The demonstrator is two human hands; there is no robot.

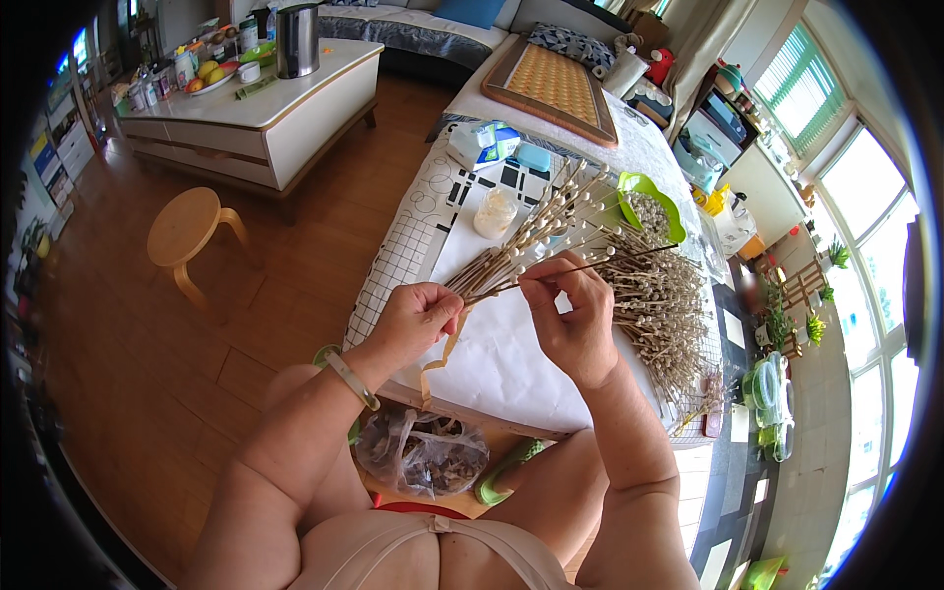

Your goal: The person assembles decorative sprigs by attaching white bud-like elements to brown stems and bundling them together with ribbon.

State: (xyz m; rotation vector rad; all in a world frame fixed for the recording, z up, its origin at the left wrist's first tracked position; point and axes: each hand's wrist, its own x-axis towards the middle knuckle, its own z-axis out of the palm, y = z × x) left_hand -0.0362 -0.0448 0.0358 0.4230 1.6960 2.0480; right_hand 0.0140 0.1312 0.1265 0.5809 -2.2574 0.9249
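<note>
My left hand [417, 317] pinches one end of a thin brown stem [509, 285] between thumb and fingers. My right hand [571, 313] grips the same stem farther up; its dark tip sticks out to the right. Just beyond my left hand a bunch of dried stems with pale round heads [535, 232] lies on white paper [516, 369]. A curled tan strip [442, 358] hangs below my left hand. Right of my right hand is a large heap of similar dried stems [660, 310]. A green bowl [672, 214] behind it holds loose pale beads or heads.
An open jar [495, 213], a pack of wipes [483, 144] and a light-blue box [532, 157] are farther back on the covered table. A plastic bag of dry scraps [424, 451] sits on the floor below the near edge. A wooden stool [184, 227] stands left.
</note>
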